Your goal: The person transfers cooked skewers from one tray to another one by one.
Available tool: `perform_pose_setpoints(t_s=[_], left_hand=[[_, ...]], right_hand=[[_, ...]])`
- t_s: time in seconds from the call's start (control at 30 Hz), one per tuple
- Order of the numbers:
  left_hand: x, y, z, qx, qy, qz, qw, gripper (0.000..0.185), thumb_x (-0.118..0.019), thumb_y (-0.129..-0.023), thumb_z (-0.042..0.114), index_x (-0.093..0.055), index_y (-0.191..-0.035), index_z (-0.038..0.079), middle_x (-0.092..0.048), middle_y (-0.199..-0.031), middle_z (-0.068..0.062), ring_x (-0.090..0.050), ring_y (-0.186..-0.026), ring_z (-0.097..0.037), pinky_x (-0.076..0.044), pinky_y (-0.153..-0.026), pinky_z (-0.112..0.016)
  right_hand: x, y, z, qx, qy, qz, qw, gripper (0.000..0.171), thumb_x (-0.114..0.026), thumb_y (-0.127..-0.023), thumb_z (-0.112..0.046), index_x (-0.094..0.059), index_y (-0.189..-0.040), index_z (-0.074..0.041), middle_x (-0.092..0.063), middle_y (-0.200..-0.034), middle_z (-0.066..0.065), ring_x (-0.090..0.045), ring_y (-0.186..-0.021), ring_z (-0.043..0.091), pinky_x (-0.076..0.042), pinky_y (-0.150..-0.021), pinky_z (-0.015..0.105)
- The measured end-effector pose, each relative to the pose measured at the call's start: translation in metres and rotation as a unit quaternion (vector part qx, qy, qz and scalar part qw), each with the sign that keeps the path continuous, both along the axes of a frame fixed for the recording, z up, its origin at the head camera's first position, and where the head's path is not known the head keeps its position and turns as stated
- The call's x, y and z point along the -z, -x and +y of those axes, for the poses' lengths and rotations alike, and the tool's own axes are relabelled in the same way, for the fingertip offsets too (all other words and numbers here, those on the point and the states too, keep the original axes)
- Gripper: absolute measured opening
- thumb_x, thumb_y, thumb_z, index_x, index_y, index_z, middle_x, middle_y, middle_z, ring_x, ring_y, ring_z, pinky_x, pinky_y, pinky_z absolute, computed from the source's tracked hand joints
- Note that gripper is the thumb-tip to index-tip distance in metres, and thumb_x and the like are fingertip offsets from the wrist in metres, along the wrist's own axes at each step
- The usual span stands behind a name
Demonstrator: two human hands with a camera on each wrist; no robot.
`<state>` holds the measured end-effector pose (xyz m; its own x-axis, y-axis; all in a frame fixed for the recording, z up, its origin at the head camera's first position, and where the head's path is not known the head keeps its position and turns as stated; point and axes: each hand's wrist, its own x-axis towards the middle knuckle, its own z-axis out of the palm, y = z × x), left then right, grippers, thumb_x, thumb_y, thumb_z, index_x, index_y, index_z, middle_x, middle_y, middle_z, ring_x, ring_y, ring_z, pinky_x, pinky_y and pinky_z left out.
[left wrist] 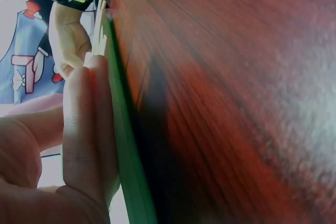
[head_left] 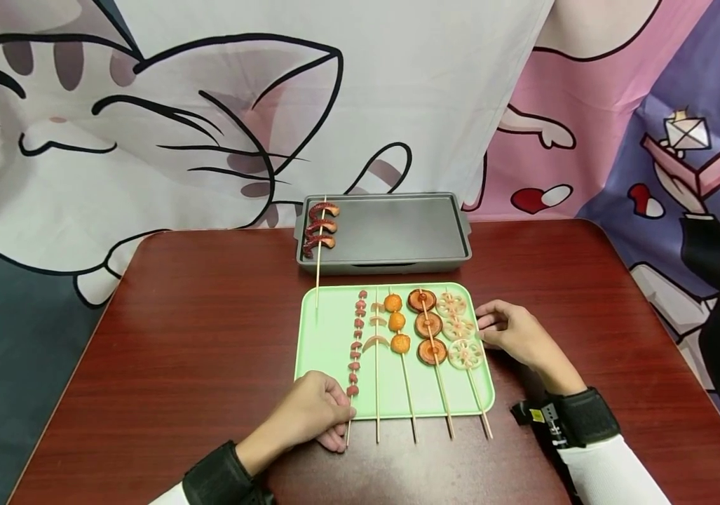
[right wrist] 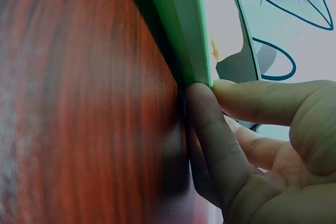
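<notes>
Nearest the camera, the left hand rests on the dark red surface at the near left corner of the green tray — its curled fingers pinch the bare end of the leftmost skewer, the one threaded with small dark red pieces. Beside it on the tray lie four more skewers: pale crescent slices, three orange balls, three brown mushroom caps and three lotus root slices. The right hand sits at the tray's right edge, fingers loosely bent and touching the rim, gripping nothing. Farther back, a grey griddle pan stands just beyond the tray — a skewer of curled reddish pieces lies along its left side, its stick reaching over the tray's far edge.
</notes>
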<state>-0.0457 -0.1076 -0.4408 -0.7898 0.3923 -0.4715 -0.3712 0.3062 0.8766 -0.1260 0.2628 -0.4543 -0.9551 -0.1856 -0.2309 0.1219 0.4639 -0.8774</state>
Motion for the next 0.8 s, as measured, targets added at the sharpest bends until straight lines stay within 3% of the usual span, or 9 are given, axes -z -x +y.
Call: perform_pose_setpoints(t_s=[0.43, 0.57, 0.6, 0.67, 0.8], left_hand=[[-0.002, 0.008, -0.006, 0.033, 0.062, 0.047, 0.9964, 0.022, -0.073, -0.092, 0.007, -0.064, -0.074, 0.0, -0.063, -0.055, -0.008, -0.069, -0.045, -0.019, -0.062, -0.046, -0.036], [-0.009, 0.012, -0.012, 0.021, 0.101, 0.103, 0.9893, 0.022, -0.073, -0.093, 0.011, -0.064, -0.075, 0.002, -0.063, -0.055, -0.006, -0.067, -0.043, -0.016, -0.061, -0.045, -0.034], [-0.011, 0.013, -0.013, 0.017, 0.12, 0.128, 0.9843, 0.022, -0.073, -0.093, 0.012, -0.064, -0.074, 0.004, -0.062, -0.054, -0.003, -0.065, -0.043, -0.014, -0.06, -0.045, -0.031], [-0.015, 0.015, -0.014, 0.008, 0.174, 0.189, 0.9665, 0.023, -0.075, -0.092, 0.014, -0.064, -0.073, 0.008, -0.06, -0.055, 0.002, -0.061, -0.045, -0.008, -0.056, -0.047, -0.025], [-0.026, 0.018, -0.014, -0.012, 0.281, 0.286, 0.916, 0.023, -0.076, -0.09, 0.019, -0.063, -0.072, 0.015, -0.054, -0.058, 0.009, -0.051, -0.051, -0.005, -0.044, -0.051, -0.022]], right_hand=[[0.001, 0.0, 0.0, 0.003, 0.0, -0.002, 1.0, 0.038, -0.07, -0.093, 0.002, -0.058, -0.127, 0.012, -0.065, -0.108, 0.022, -0.064, -0.089, 0.016, -0.063, -0.072, 0.024], [0.001, 0.0, 0.001, 0.003, 0.001, -0.004, 1.0, 0.038, -0.069, -0.093, 0.002, -0.058, -0.127, 0.011, -0.064, -0.107, 0.021, -0.065, -0.089, 0.016, -0.063, -0.072, 0.024], [0.002, 0.0, 0.001, 0.002, 0.002, -0.004, 1.0, 0.038, -0.069, -0.093, 0.002, -0.058, -0.127, 0.011, -0.064, -0.107, 0.021, -0.065, -0.089, 0.016, -0.063, -0.072, 0.024], [0.002, 0.0, 0.001, 0.002, 0.003, -0.004, 1.0, 0.037, -0.069, -0.093, 0.002, -0.058, -0.127, 0.012, -0.065, -0.107, 0.021, -0.065, -0.088, 0.015, -0.063, -0.072, 0.024], [0.002, 0.0, 0.001, 0.003, 0.005, -0.005, 1.0, 0.037, -0.069, -0.092, 0.002, -0.058, -0.127, 0.012, -0.065, -0.107, 0.021, -0.065, -0.088, 0.014, -0.062, -0.071, 0.023]])
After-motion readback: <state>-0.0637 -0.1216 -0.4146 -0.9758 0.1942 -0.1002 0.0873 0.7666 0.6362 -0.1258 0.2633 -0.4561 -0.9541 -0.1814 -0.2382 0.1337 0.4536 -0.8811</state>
